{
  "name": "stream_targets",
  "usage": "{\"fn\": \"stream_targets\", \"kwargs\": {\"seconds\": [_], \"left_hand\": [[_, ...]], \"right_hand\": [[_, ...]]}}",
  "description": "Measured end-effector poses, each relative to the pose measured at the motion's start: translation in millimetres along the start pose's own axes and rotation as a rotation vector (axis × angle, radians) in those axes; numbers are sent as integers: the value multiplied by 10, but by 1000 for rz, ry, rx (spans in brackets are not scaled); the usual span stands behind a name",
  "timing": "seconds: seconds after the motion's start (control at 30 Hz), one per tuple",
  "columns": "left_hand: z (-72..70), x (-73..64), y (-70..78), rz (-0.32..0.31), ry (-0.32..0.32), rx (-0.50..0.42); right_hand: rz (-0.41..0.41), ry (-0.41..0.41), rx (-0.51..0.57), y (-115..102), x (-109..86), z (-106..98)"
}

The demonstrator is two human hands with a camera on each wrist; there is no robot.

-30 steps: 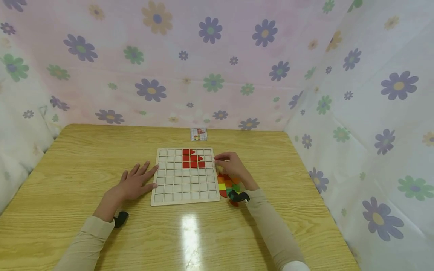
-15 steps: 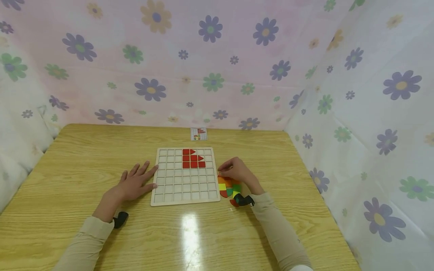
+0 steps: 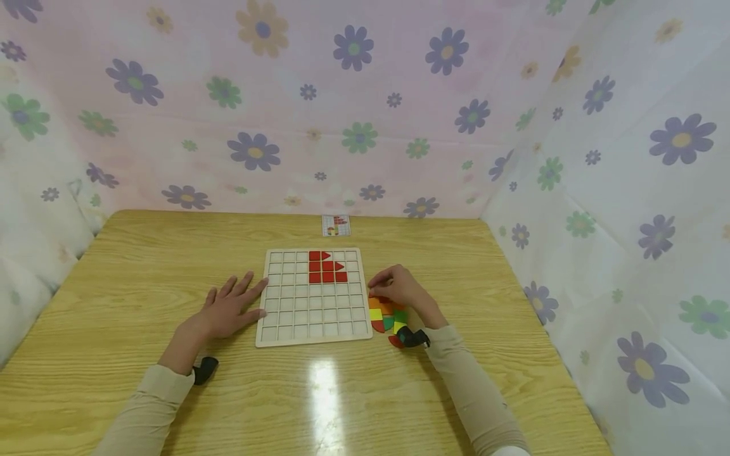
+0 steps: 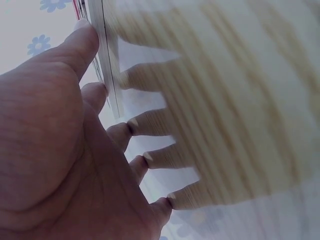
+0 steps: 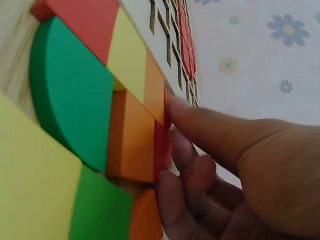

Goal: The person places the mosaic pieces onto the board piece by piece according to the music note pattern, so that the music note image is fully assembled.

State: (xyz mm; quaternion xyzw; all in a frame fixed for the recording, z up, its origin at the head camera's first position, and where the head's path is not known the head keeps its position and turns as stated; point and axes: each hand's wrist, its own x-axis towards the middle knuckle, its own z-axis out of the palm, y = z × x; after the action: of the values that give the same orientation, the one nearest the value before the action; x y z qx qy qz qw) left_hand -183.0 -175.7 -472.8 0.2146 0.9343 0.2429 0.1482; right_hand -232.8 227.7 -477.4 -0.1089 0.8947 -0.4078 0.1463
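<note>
The right hand [image 3: 402, 288] covers the far end of a heap of coloured blocks [image 3: 375, 314], and the black wrist camera [image 3: 412, 337] hides part of its near end. Close up, the bent thumb and fingers touch a red block [image 5: 162, 150], mostly out of sight behind the fingertips; whether they grip it, I cannot tell. The printing on the small card [image 3: 336, 225] behind the board is too tiny to read fully.

A second ago the right hand was farther up, beside the grid board's [image 3: 300, 305] right edge; now it is lower, at the heap just beside that edge. The left hand [image 3: 225, 313] has stayed put, grasping nothing, its fingers spread on the table [image 3: 256, 405] and its thumb and forefinger at the board's left edge. The red pieces [image 3: 327, 272] lie unchanged in the board's upper squares, two of them triangles.

The table has yellowish wood grain and a bright streak of glare. Pale hangings [image 3: 308, 126] printed with purple, green and orange flowers surround it.
</note>
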Motion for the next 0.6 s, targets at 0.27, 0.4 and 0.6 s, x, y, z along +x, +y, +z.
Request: {"fn": "stream_targets", "kwargs": {"seconds": [0.27, 0.4, 0.6], "left_hand": [[30, 21, -46, -4, -3, -7], [34, 21, -46, -4, 0, -13], [22, 11, -23, -7, 1, -10]], "right_hand": [[-46, -31, 0, 20, -24, -17], [-68, -40, 3, 50, -25, -6], [-59, -15, -17, 42, -22, 15]]}}
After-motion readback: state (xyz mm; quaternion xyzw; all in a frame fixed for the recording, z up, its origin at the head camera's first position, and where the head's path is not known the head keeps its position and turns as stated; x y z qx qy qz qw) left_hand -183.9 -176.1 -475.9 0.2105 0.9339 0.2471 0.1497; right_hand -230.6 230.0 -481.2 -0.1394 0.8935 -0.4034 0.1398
